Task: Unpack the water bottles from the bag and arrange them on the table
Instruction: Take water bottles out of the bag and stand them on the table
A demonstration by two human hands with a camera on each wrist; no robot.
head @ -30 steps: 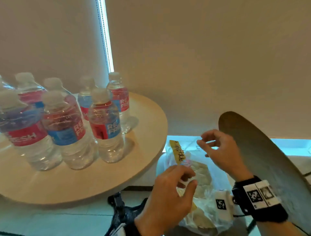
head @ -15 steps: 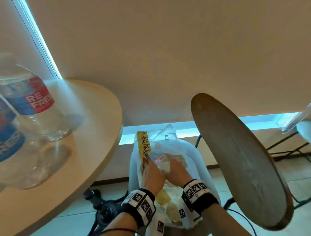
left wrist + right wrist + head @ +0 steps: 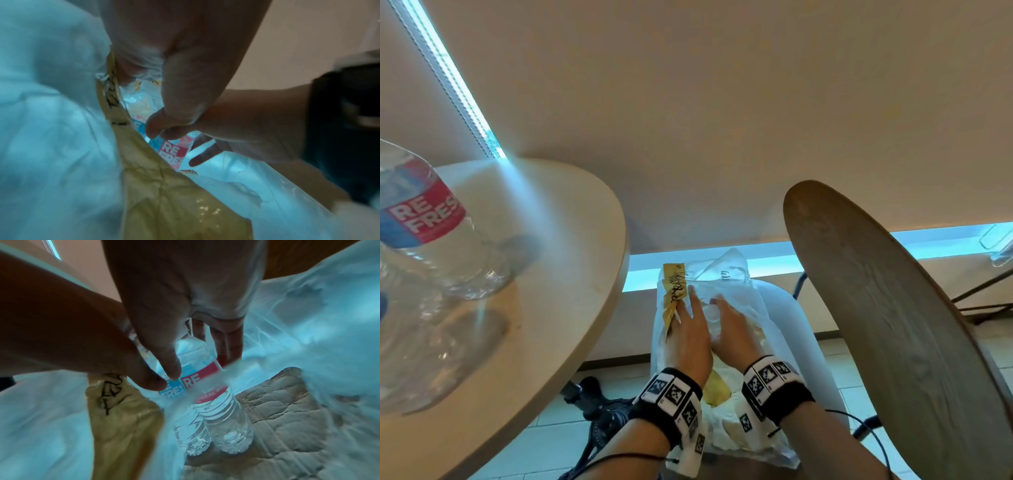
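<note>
A thin white plastic bag (image 3: 726, 274) with yellow tape along its edge sits on a white seat. Both hands are inside its mouth. My left hand (image 3: 690, 329) lies with straight fingers against the taped edge and holds it aside. My right hand (image 3: 732, 329) curls round the top of a clear water bottle (image 3: 711, 317) with a white cap. In the right wrist view the thumb and fingers of my right hand (image 3: 199, 366) clasp the shoulder of a water bottle (image 3: 224, 418); a second bottle (image 3: 191, 438) stands against it. Two bottles (image 3: 424, 222) stand on the round table (image 3: 571, 274).
A round brown wooden panel (image 3: 876, 325) rises close on the right of the bag. The white seat (image 3: 791, 325) carries the bag, between the table edge and that panel. A black table base (image 3: 592, 407) stands on the tiled floor below.
The view has swung from the bottles on the table down to the bag. Both hands went from the bag's mouth into it, and the right hand closed round a bottle top.
</note>
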